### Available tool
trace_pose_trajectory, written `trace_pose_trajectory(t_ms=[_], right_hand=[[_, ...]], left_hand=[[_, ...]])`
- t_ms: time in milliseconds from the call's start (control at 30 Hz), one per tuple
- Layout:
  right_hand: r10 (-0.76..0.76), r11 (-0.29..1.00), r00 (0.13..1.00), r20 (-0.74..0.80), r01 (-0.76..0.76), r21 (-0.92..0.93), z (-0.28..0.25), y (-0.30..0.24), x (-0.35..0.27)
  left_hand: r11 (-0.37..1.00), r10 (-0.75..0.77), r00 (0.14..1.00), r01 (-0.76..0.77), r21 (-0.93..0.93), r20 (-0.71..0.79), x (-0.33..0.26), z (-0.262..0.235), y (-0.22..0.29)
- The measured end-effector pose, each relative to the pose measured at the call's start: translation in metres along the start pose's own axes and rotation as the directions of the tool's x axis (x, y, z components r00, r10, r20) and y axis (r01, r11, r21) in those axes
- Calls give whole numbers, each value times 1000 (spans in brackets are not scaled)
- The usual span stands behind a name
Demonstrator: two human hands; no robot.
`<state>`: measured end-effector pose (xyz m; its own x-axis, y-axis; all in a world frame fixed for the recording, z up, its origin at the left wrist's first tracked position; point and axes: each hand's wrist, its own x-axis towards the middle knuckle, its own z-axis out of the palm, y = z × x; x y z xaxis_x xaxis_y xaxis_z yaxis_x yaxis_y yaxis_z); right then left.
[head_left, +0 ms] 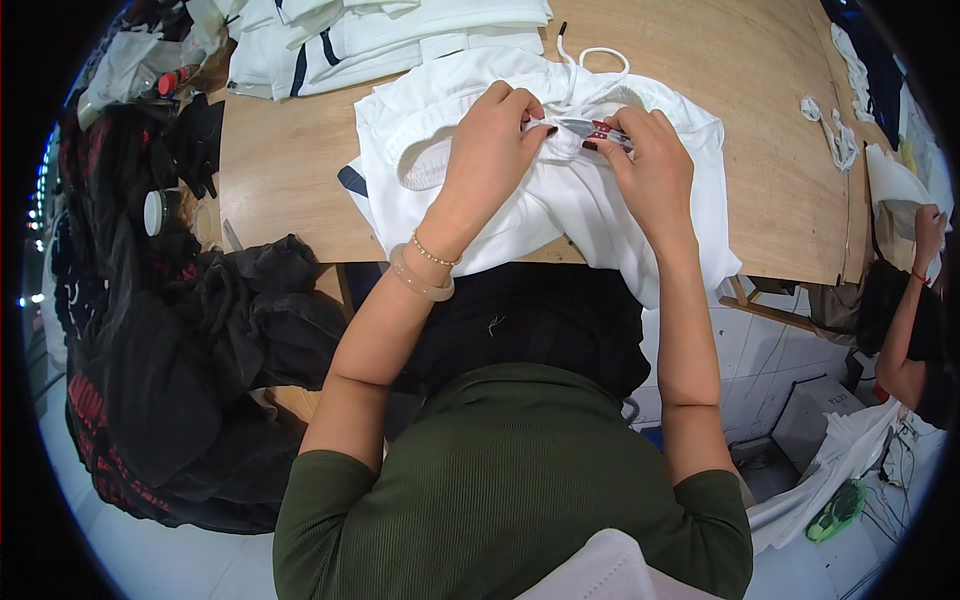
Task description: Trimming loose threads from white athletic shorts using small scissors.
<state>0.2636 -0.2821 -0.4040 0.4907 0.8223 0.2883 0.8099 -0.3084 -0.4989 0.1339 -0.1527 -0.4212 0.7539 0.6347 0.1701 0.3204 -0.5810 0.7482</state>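
A white garment (520, 215) with an elastic waistband (425, 160) lies at the table's front edge, part of it hanging over. My left hand (490, 145) is closed, pinching the fabric at the waistband's middle. In my right hand (650, 165) is a pair of red and silver thread snips (603, 131), held between thumb and fingers. Their blades point left, at the fabric beside my left fingertips. Whether they touch a thread is too small to tell. A white drawstring (606, 51) loops out beyond the waistband.
Folded white garments (390, 45) with dark stripes are piled at the back of the wooden table (770, 190). Dark clothes (170, 350) heap up on the left, near a jar (155, 213). A white cord (838, 140) lies at right. Another person's arm (905, 310) shows far right.
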Motion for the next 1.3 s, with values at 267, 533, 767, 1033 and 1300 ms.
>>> trace_pose_trajectory(t_ms=[267,533,767,1033,1300], right_hand=[[10,1000,1000,1,-10,21,0,0,-2],[20,999,1000,5,-20,43,5,-1,-2],[4,998,1000,10,-5,55,9,-4,0],[17,995,1000,7,-18,97,12,-3,2],[361,804,932,4,-314,504,7,19,-5]], left_hand=[[998,7,998,-11,-69,-63,7,10,-8],[969,-128,992,126,-215,8,8,6,-5],[944,-195,980,196,-267,31,10,5,-4],[816,-241,968,241,-526,69,13,4,-18],[597,-506,642,-221,-771,-576,11,-20,-17]])
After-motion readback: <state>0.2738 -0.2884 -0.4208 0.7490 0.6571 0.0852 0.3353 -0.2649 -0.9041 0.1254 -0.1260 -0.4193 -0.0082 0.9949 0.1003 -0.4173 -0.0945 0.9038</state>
